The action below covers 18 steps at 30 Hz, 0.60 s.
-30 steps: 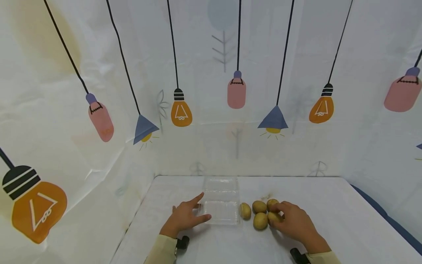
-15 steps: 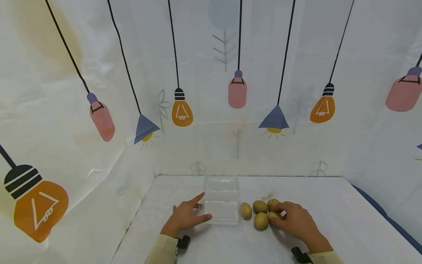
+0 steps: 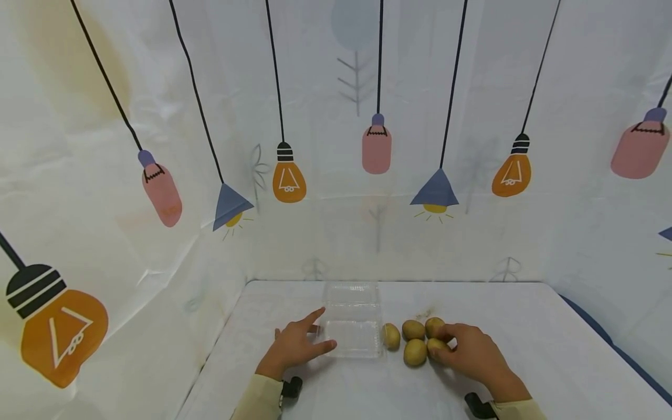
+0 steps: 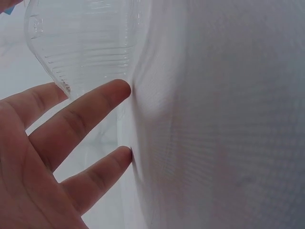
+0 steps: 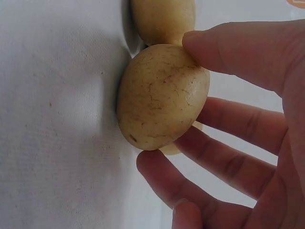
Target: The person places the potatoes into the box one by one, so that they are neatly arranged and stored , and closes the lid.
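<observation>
A clear plastic clamshell container [image 3: 353, 338] stands open on the white table, its lid folded away to the back. At its left side my left hand [image 3: 295, 345] has its fingers spread, with thumb and forefinger at the rim. In the left wrist view two fingertips of the left hand [image 4: 28, 157] rest on the tablecloth beside the container wall [image 4: 86, 43]. Right of the container lie several potatoes [image 3: 415, 352]. My right hand [image 3: 472, 353] holds the rightmost potato [image 5: 162, 98] between thumb and fingers, and it sits on the cloth against another potato [image 5: 164, 19].
One potato [image 3: 391, 336] lies right beside the container's right wall. A small brownish stain [image 3: 426, 313] marks the cloth behind the potatoes. A white printed curtain [image 3: 325, 233] hangs behind and beside the table [image 3: 525, 326].
</observation>
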Each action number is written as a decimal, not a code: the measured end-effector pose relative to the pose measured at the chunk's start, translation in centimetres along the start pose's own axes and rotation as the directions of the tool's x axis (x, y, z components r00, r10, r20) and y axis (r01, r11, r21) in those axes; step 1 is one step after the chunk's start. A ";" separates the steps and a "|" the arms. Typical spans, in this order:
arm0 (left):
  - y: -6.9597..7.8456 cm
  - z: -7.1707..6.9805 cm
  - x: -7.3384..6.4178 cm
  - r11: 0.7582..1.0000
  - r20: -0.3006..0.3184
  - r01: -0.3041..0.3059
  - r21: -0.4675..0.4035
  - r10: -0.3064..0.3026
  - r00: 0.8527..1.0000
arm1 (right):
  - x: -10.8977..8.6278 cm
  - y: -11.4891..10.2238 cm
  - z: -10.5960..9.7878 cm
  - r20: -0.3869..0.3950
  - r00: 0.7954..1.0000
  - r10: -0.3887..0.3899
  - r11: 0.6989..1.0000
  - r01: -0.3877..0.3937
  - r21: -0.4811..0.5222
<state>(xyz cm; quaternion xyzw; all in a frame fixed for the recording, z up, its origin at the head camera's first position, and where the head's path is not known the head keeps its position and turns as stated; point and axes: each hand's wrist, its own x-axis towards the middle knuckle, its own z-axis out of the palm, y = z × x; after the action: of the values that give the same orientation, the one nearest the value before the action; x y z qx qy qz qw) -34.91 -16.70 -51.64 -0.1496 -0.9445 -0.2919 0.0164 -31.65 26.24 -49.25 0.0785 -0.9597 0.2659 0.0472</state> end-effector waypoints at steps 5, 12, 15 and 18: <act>0.2 0.0 0.0 1.000 -0.005 -0.003 -0.004 0.003 1.000 | -0.1 0.2 -0.1 -0.002 1.000 0.002 1.000 -0.002 -0.001; 0.5 0.0 0.0 1.000 -0.005 0.003 0.023 -0.002 1.000 | -0.3 -0.1 -0.3 -0.001 1.000 -0.006 1.000 0.006 0.006; 0.4 -0.1 0.0 1.000 -0.006 0.005 0.025 -0.005 1.000 | -0.4 0.0 -0.2 -0.002 1.000 -0.010 1.000 0.010 0.008; 0.3 -0.1 0.0 1.000 -0.003 0.010 0.025 -0.010 1.000 | -0.4 0.1 -0.1 -0.004 1.000 -0.019 1.000 0.019 0.010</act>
<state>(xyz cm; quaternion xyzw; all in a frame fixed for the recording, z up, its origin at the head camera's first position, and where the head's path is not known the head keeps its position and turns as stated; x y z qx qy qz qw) -34.87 -16.53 -51.41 -0.1441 -0.9489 -0.2803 0.0181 -31.31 26.42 -49.27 0.0872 -0.9574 0.2705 0.0513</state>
